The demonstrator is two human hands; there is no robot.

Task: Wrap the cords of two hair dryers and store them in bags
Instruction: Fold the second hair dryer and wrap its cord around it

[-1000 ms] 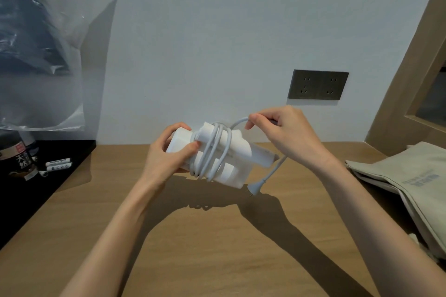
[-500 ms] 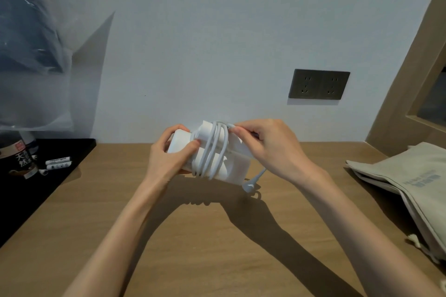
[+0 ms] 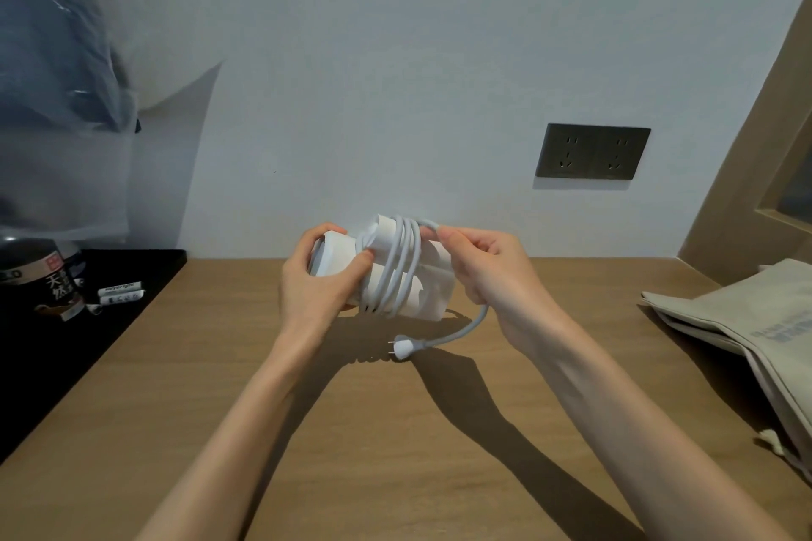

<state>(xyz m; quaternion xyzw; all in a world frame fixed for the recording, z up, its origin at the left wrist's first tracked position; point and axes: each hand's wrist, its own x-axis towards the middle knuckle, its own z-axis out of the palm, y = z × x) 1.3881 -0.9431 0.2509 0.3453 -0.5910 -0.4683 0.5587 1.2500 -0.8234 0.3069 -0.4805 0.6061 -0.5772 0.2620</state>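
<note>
A folded white hair dryer (image 3: 428, 288) is held above the wooden table (image 3: 395, 430), near the wall. My left hand (image 3: 314, 286) grips its left end, thumb on the front. Several turns of its pale grey cord (image 3: 397, 259) run round the body. My right hand (image 3: 487, 272) pinches the cord at the top right of the dryer. The short free tail hangs from under that hand and ends in a white plug (image 3: 402, 348) just above the tabletop. A beige cloth bag (image 3: 755, 329) lies flat at the right edge of the table.
A dark double wall socket (image 3: 592, 151) sits above the table on the right. A black tray (image 3: 66, 321) at the left holds a dark can (image 3: 39, 277) and small white tubes (image 3: 121, 293). Clear plastic (image 3: 57, 101) hangs at upper left. A wooden frame (image 3: 764, 154) stands at right.
My right hand carried the cord over the dryer's top and laid another turn on it. The free tail got shorter and the plug swung left, under the dryer.
</note>
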